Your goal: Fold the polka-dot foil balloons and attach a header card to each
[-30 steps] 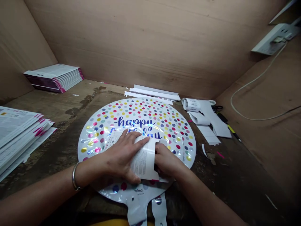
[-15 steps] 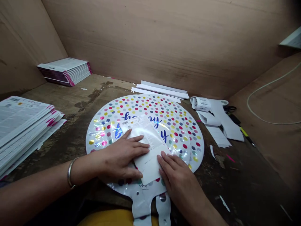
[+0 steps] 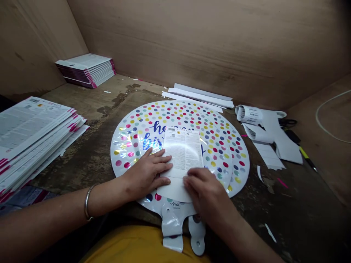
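A white printed cardboard envelope (image 3: 181,151) lies flat, its barcode end away from me and a blank flap (image 3: 175,190) toward me. Under it are round foil balloons (image 3: 128,126), flat, with coloured dots and blue "happy birthday" lettering partly covered. My left hand (image 3: 148,171), a metal bangle on its wrist, rests with fingers stretched over the envelope's left edge. At the right edge, beside the flap's fold, the fingers of my right hand (image 3: 204,188) are curled and closed on the envelope; their tips are partly hidden.
Stacks of similar printed envelopes stand at the left (image 3: 35,135) and far left corner (image 3: 87,69). White paper strips (image 3: 200,96) lie along the back wall. On the right are a curled label strip (image 3: 252,115), scissors (image 3: 289,122) and a yellow-black cutter or pen (image 3: 308,159).
The envelope has turned from slanted to nearly straight. My right hand, first inside its opening, then flat on its edge, now has curled fingers there. The camera view has shifted.
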### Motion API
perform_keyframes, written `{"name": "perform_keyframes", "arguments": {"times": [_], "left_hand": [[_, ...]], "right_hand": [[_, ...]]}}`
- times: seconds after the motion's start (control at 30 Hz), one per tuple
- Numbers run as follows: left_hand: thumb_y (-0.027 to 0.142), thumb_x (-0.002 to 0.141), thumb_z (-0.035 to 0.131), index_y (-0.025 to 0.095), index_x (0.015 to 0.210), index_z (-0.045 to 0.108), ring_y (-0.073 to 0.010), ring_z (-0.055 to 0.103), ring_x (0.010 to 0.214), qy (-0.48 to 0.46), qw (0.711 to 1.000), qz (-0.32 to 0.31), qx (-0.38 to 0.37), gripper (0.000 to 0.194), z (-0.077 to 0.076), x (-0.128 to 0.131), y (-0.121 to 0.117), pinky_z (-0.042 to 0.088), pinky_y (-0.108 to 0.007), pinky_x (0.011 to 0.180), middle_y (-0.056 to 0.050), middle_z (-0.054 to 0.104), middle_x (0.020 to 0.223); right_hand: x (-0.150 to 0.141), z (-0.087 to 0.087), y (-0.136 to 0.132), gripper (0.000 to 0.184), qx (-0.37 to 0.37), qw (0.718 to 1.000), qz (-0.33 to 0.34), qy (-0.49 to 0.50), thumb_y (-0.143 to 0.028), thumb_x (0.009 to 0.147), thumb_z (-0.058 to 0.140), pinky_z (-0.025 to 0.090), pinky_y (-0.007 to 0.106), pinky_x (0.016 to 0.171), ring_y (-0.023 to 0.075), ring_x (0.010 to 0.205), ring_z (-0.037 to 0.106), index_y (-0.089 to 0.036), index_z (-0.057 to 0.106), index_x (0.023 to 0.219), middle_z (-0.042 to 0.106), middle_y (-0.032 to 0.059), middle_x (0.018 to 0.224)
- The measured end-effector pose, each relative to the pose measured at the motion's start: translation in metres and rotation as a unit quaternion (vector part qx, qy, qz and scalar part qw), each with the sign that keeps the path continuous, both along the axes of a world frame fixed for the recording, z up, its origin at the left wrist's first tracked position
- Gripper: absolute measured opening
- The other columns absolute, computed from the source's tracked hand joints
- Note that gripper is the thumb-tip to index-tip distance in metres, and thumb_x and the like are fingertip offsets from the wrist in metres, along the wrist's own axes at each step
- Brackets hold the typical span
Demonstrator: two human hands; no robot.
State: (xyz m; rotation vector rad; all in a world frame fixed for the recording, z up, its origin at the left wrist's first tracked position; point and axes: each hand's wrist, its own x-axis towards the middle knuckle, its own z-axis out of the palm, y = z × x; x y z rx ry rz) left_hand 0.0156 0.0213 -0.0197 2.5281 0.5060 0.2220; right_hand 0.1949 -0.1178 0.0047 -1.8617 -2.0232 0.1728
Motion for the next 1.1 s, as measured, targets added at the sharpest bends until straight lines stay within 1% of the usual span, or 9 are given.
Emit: {"name": "perform_keyframes", "arguments": {"times": [0.1, 0.2, 0.27, 0.33, 0.43, 0.57, 0.73, 0.9, 1.1], "left_hand": [[0.042, 0.087, 0.054, 0.024, 0.124, 0.054, -0.03, 0.031, 0.134, -0.002, 1.0, -0.015, 0.001, 0.041, 0.001, 0.002, -0.001, 0.014, -0.059, 0.108, -0.007, 0.048, 0.137], [0.039, 0.086, 0.055, 0.024, 0.124, 0.054, -0.0315, 0.031, 0.133, -0.004, 1.0, -0.02, 0.009, 0.04, 0.003, 0.005, -0.001, 0.014, -0.061, 0.107, -0.008, 0.048, 0.137], [0.038, 0.086, 0.056, 0.024, 0.124, 0.054, -0.0322, 0.032, 0.133, -0.001, 1.0, -0.016, 0.014, 0.041, 0.005, 0.007, 0.0, 0.015, -0.062, 0.106, -0.008, 0.048, 0.137], [0.036, 0.085, 0.057, 0.023, 0.124, 0.054, -0.0328, 0.032, 0.133, 0.005, 1.0, -0.014, 0.019, 0.041, 0.006, 0.009, 0.0, 0.016, -0.063, 0.106, -0.008, 0.048, 0.137], [0.036, 0.085, 0.058, 0.022, 0.122, 0.055, -0.0338, 0.034, 0.132, 0.017, 0.999, -0.013, 0.027, 0.04, 0.009, 0.012, 0.0, 0.017, -0.063, 0.105, -0.008, 0.05, 0.136], [0.035, 0.085, 0.059, 0.021, 0.121, 0.056, -0.0347, 0.034, 0.131, 0.024, 0.999, -0.014, 0.029, 0.039, 0.011, 0.014, 0.0, 0.017, -0.064, 0.104, -0.008, 0.05, 0.135], [0.038, 0.085, 0.058, 0.023, 0.122, 0.055, -0.0337, 0.034, 0.131, 0.019, 0.999, -0.013, 0.023, 0.04, 0.009, 0.012, 0.001, 0.016, -0.065, 0.103, -0.007, 0.05, 0.135], [0.039, 0.086, 0.058, 0.023, 0.12, 0.056, -0.0331, 0.035, 0.131, 0.009, 0.999, -0.016, 0.029, 0.038, 0.008, 0.012, 0.002, 0.013, -0.064, 0.104, -0.007, 0.051, 0.134], [0.039, 0.085, 0.059, 0.023, 0.121, 0.056, -0.0332, 0.036, 0.13, 0.015, 1.0, -0.013, 0.025, 0.039, 0.009, 0.013, 0.003, 0.013, -0.064, 0.104, -0.006, 0.051, 0.134]], "right_hand": [[0.0, 0.005, 0.017, 0.014, -0.027, 0.997, -0.017, 0.069, -0.015, 0.087, 0.05, 0.049, 0.033, 0.073, 0.0186, 0.082, 0.055, -0.018, 0.061, 0.079, 0.06, 0.006, 0.086], [0.0, 0.001, 0.028, 0.01, -0.051, 0.994, -0.015, 0.091, -0.013, 0.084, 0.054, 0.046, 0.031, 0.071, 0.0174, 0.08, 0.054, -0.018, 0.055, 0.076, 0.056, 0.0031, 0.081], [0.0, -0.003, 0.03, 0.007, -0.06, 0.993, -0.027, 0.097, -0.013, 0.083, 0.056, 0.046, 0.031, 0.07, 0.0172, 0.079, 0.053, -0.018, 0.055, 0.078, 0.055, 0.0027, 0.082], [0.001, -0.006, 0.03, 0.007, -0.057, 0.992, -0.024, 0.107, -0.012, 0.083, 0.056, 0.046, 0.031, 0.073, 0.0173, 0.082, 0.053, -0.018, 0.057, 0.087, 0.056, 0.0034, 0.087], [0.002, -0.007, 0.028, 0.016, -0.036, 0.993, 0.002, 0.112, -0.011, 0.085, 0.053, 0.047, 0.032, 0.079, 0.0176, 0.089, 0.053, -0.018, 0.059, 0.097, 0.056, 0.0053, 0.094], [0.001, -0.007, 0.026, 0.013, -0.014, 0.994, 0.035, 0.101, -0.012, 0.089, 0.049, 0.047, 0.03, 0.076, 0.0171, 0.088, 0.053, -0.017, 0.06, 0.092, 0.057, 0.0065, 0.094], [0.006, -0.008, 0.023, 0.011, -0.033, 0.992, 0.06, 0.11, -0.013, 0.089, 0.049, 0.048, 0.03, 0.076, 0.0163, 0.086, 0.053, -0.017, 0.059, 0.086, 0.056, 0.0061, 0.092], [0.011, -0.014, 0.02, 0.021, -0.007, 0.993, 0.057, 0.099, -0.012, 0.089, 0.049, 0.048, 0.033, 0.084, 0.018, 0.096, 0.053, -0.018, 0.059, 0.106, 0.056, 0.0081, 0.103], [0.014, -0.015, 0.015, 0.015, 0.014, 0.992, 0.084, 0.097, -0.009, 0.087, 0.05, 0.049, 0.031, 0.078, 0.0169, 0.09, 0.054, -0.017, 0.062, 0.093, 0.057, 0.0066, 0.097]]}}
